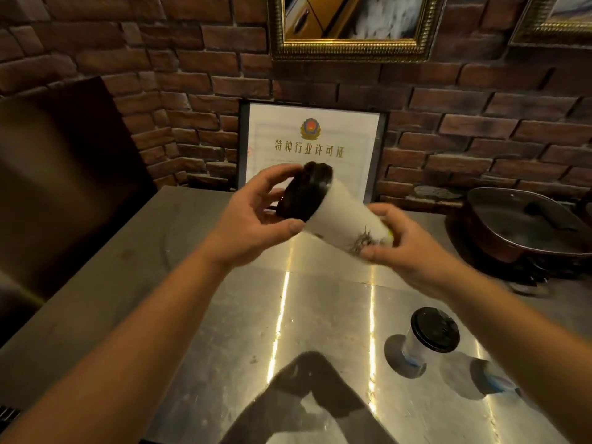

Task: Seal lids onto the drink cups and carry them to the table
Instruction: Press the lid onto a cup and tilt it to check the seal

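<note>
Both hands: on one white cup [344, 216], held up in the air over the steel table [224, 363]; neither one is free
Left hand [256, 219]: curled round the lid end, thumb under the rim, fingers over the top edge of the black lid [304, 192]; looks to me like it's pressing or checking the seal
Right hand [403, 238]: pinching the base end of the cup, fingers wrapped round the bottom where there's some dark print; a bit blurry so can't say how tight
Cup axis: pretty much lying on its side; long axis runs from upper left (lid) down to lower right (base), lid end tipped a little higher; so lid sits at the left hand, base at the right
Lid fit: looks seated all the way round from here, but the far edge is hidden; can't tell for sure
Second cup [423, 344]: standing upright on the table, black lid already on, near the front and under the right forearm; right hand is clearly the nearer one for grabbing it
Third thing: something cup-like at the right edge, mostly hidden by the arm; can't tell
What the next move hangs on: my guess, the held cup has to swing back upright, lid end up, before it goes down or gets carried
Risk: if that lid isn't fully snapped, sideways is a bad pose for a drink
Further out: covered pan [519, 222] back right; framed certificate [310, 149] against the brick wall
</note>
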